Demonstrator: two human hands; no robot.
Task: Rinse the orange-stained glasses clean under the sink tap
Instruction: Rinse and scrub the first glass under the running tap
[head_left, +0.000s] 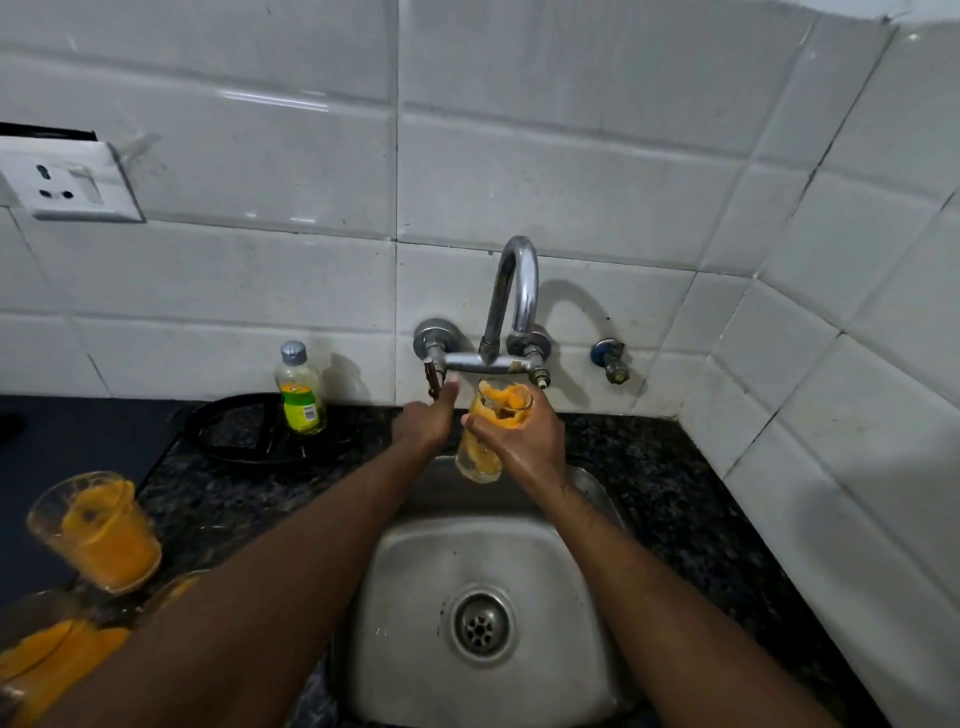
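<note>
While our right hand (524, 441) is wrapped around an orange-stained glass (491, 434) under the tap (511, 296) over the sink (415, 571), our left hand (428, 418) grips the tap handle (432, 376); two more stained glasses (96, 530) wait on the desk (670, 483).

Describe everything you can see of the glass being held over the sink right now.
The glass is a clear tumbler, its inside smeared with thick orange residue from the rim down to near the base. It is held roughly upright, mouth tipped slightly toward the camera, above the back edge of the steel sink and just below the tap. The right hand wraps its middle; nothing else touches it. No water stream is visible. The left hand reaches the tap's left handle.
</note>
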